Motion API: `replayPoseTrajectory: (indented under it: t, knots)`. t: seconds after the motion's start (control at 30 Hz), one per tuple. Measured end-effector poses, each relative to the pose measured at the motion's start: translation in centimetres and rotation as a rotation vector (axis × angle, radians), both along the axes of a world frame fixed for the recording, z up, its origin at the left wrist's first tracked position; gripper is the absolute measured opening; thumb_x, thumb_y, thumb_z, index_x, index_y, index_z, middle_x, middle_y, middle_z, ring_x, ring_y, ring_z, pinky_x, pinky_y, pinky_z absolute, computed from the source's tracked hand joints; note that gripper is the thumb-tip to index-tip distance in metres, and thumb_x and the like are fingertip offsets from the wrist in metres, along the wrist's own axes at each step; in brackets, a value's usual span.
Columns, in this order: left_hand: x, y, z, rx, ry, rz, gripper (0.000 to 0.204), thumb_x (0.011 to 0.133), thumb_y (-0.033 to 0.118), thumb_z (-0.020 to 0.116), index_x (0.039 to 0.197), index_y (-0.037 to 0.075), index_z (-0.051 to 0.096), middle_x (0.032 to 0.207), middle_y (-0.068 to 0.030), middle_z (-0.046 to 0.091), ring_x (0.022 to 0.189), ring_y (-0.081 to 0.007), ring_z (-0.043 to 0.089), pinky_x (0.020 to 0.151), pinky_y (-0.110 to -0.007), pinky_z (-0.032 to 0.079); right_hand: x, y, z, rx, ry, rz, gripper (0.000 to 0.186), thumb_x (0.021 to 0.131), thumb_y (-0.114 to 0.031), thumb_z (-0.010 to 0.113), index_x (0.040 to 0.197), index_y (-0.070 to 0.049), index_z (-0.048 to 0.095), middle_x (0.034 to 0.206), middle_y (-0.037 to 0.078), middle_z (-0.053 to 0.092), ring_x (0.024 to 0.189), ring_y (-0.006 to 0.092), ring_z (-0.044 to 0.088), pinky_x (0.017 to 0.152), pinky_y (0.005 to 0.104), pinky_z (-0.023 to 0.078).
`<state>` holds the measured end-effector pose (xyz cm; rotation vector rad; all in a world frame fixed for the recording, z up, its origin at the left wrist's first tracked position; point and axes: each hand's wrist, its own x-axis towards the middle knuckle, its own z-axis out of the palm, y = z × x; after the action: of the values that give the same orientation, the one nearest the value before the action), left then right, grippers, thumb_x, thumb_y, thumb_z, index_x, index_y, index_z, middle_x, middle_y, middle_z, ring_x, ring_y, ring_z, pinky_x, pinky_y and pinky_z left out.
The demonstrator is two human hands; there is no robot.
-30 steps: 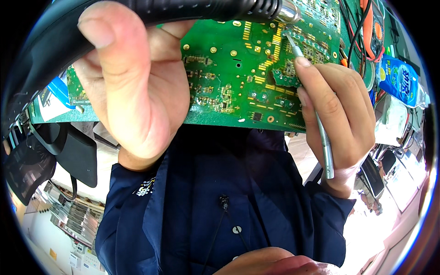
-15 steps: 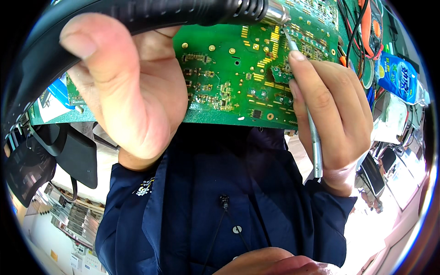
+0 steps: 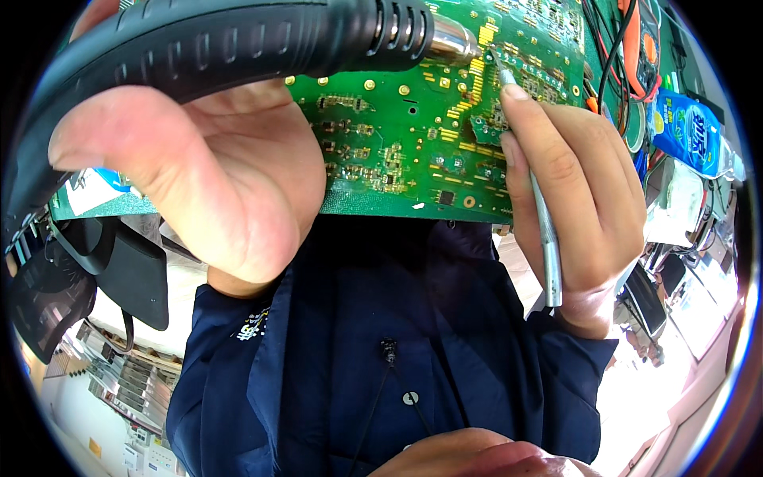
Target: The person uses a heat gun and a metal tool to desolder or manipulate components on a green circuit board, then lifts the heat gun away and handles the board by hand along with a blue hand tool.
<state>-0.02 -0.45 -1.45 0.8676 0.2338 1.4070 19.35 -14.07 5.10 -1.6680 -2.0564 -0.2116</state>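
My left hand [image 3: 230,175] is wrapped round the black, ribbed handle of a hot-air gun [image 3: 262,48], thumb in front and fingers mostly hidden behind it. Its silver nozzle [image 3: 455,41] points right, over gold pads on a large green circuit board [image 3: 381,119]. In my right hand [image 3: 576,183], held like a pen, is a slim silver pen-shaped tool [image 3: 543,230]. Its thin tip is at the board, just right of the nozzle. A small green board piece [image 3: 486,129] lies on the large board beside my right fingertips.
To the right lie an orange multimeter [image 3: 640,48], black and red cables [image 3: 612,56] and a blue-labelled bottle [image 3: 690,131]. A black chair [image 3: 135,270] stands beyond the green mat's near edge at left. White paper [image 3: 95,199] lies under my left hand.
The hot-air gun has come lower in view, its nozzle shifting left and down. My left thumb has moved left and down with it. My right hand is almost unmoved.
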Motion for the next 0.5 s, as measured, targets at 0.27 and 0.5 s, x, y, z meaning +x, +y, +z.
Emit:
replayPoseTrajectory:
  t: [0.27,0.5]
  knots:
    - [0.8,0.0,0.0,-0.017,-0.03,0.016,0.062,0.101,0.062,0.044,0.145,0.018,0.044,0.14,-0.015,0.059,0.131,-0.0387,0.057,0.11,-0.069,0.044,0.4,-0.4,0.8,-0.039,0.071,-0.06,0.03,0.081,0.011,0.073,0.111,0.006,0.074,0.096,0.017,0.071,0.084,0.0277,0.069,0.075,0.0335,0.056]
    - [0.7,-0.3,0.0,-0.018,-0.027,0.046,0.061,0.102,0.061,0.045,0.145,0.018,0.045,0.14,-0.015,0.058,0.132,-0.0386,0.056,0.112,-0.07,0.041,1.2,0.0,1.1,-0.092,0.096,-0.034,0.028,0.083,0.01,0.072,0.111,0.004,0.074,0.1,0.016,0.071,0.087,0.0266,0.069,0.078,0.0316,0.054]
